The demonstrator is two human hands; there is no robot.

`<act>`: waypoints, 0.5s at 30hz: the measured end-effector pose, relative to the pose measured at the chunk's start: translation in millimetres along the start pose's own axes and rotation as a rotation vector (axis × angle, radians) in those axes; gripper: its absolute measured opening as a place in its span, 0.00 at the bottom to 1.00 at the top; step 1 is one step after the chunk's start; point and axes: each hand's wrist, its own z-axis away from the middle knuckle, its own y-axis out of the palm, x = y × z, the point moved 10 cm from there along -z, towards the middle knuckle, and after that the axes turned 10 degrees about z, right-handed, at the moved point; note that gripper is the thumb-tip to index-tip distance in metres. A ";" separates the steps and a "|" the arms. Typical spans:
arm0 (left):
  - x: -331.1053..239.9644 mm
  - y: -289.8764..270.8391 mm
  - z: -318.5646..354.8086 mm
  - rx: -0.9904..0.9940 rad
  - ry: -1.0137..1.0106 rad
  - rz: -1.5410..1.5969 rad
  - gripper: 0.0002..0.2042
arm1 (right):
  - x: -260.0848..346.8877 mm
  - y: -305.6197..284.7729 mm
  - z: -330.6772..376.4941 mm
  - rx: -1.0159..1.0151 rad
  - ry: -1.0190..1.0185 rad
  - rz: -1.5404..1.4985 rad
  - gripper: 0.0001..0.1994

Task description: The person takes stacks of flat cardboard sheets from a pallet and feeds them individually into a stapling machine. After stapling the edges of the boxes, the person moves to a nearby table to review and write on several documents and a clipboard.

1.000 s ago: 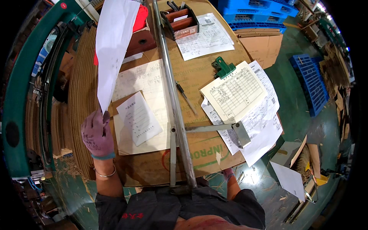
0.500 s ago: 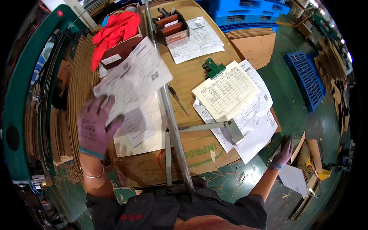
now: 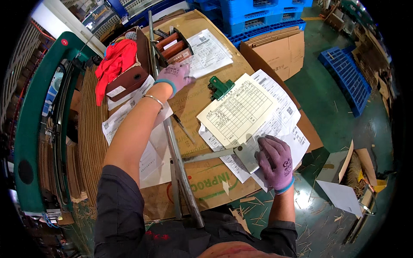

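Note:
My left hand (image 3: pixel 175 77), in a purple glove, reaches across the table to the lower left edge of a printed paper stack (image 3: pixel 208 53). Its fingers are stretched out, their tips partly hidden, just below a dark organizer box (image 3: pixel 174 48). My right hand (image 3: pixel 276 164), also gloved, has its fingers bent round the right edge of a grey metal plate (image 3: pixel 248 155). That plate ends the side arm of a long metal bar frame (image 3: pixel 174 142). Under it lie a cream form (image 3: pixel 241 107) in a green clip (image 3: pixel 221 87) and white printed sheets (image 3: pixel 297 139).
A pen (image 3: pixel 183 129) lies beside the bar. At the left stand a box with red cloth (image 3: pixel 115 64) and stacked cardboard (image 3: pixel 92 142). Blue pallets (image 3: pixel 258 15) rise behind the table; another blue pallet (image 3: pixel 344 81) leans at right. Wood scraps (image 3: pixel 258 215) litter the floor.
My left hand has let go of the printed sheet, now lying at left, and moved far up toward the paper stack. My right hand has come in from the right to the metal plate.

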 end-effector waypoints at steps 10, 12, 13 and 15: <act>48.7 -17.5 -6.8 -0.098 -0.201 0.504 0.21 | -5.4 1.2 -5.8 -0.006 0.088 -0.009 0.16; 56.6 -16.6 -5.8 -0.112 -0.250 0.603 0.21 | -5.3 2.8 -4.8 -0.001 0.082 0.002 0.17; 56.6 -16.0 -4.6 -0.120 -0.279 0.652 0.21 | -5.7 3.2 -4.4 -0.001 0.078 0.010 0.17; 51.9 -21.7 -3.8 -0.122 -0.266 0.640 0.21 | -5.2 4.6 -3.6 -0.001 0.053 0.020 0.17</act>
